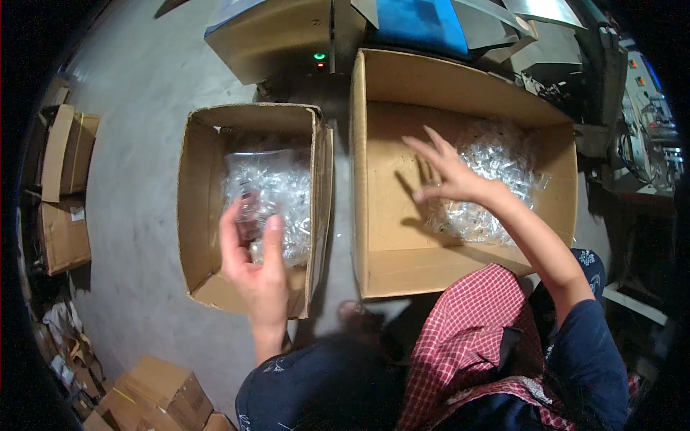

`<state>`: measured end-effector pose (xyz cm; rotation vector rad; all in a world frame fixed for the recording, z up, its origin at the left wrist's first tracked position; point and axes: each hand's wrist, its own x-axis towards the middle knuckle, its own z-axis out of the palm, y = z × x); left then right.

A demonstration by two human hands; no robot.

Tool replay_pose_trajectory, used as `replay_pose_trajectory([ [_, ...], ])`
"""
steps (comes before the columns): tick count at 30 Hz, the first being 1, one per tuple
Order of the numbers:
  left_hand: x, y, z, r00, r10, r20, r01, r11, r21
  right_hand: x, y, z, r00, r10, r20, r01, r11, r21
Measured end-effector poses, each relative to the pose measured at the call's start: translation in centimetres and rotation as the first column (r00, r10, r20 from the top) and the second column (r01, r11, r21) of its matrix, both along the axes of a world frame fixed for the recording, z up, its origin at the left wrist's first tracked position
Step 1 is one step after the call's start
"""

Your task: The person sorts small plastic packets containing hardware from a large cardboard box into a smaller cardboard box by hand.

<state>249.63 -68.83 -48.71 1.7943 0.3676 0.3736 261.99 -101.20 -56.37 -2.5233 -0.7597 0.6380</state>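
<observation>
My left hand (257,276) is over the smaller cardboard box (194,194) on the left. Its fingers and thumb curve around what looks like a clear plastic packet (248,217), which blends with the glossy contents below. Beneath it lies a heap of clear plastic packets (287,190) holding small shiny pieces too fine to make out. Above the larger cardboard box (402,262) on the right, my right hand (456,176) has its fingers spread and nothing in them. A pile of similar shiny clear packets (496,165) fills the right part of that box, partly behind my hand and forearm.
A metal machine (277,43) with green and red lights stands beyond the boxes, beside a blue surface (420,25). More equipment (647,122) stands at far right. Stacked cartons (68,179) line the left, and another carton (154,391) sits at lower left. A checked red cloth (467,323) covers my lap.
</observation>
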Motion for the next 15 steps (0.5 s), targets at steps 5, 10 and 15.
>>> replay_pose_trajectory([
  [5, 0.1, 0.9, 0.0, 1.0, 0.023, -0.008, -0.018, 0.925, 0.379, -8.1, -6.2, -6.7, 0.949, 0.316, -0.016, -0.274, 0.796, -0.539],
  [10, -0.2, 0.3, -0.3, 0.994, -0.108, 0.014, 0.1, 0.959, 0.264, -7.4, -12.6, -7.6, 0.878, 0.47, -0.091, -0.459, 0.77, -0.444],
  [15, -0.2, -0.4, 0.0, 0.962, -0.273, 0.01, 0.273, 0.96, -0.062, -4.2, -9.8, -3.2, 0.897, -0.401, -0.185, 0.427, 0.893, 0.139],
])
